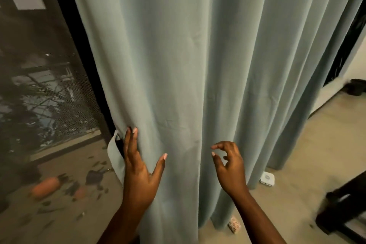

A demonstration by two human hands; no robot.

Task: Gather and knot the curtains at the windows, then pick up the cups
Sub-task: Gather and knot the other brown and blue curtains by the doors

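Curtain (198, 65): pale blue-green, hangs full height in front of us, loose folds, not yet gathered or knotted. Its left edge sits against the dark window frame (83, 65), hem corner turned back near our left hand.

Our left hand (140, 166) lies on that edge, fingers straight and pressed flat to the fabric, thumb spread wide; grip released. Our right hand (227, 166) hovers just in front of the cloth, fingers loosely curled, grasping nothing; whether it touches the cloth we cannot tell.

Left of the curtain, a mesh screen (39, 85) with blurred outdoor ground behind. Right, on the beige floor (297, 144): small white device (267, 179) at the curtain's foot, dark furniture (340, 210) at the frame edge. Small patterned object (234, 225) by the hem.
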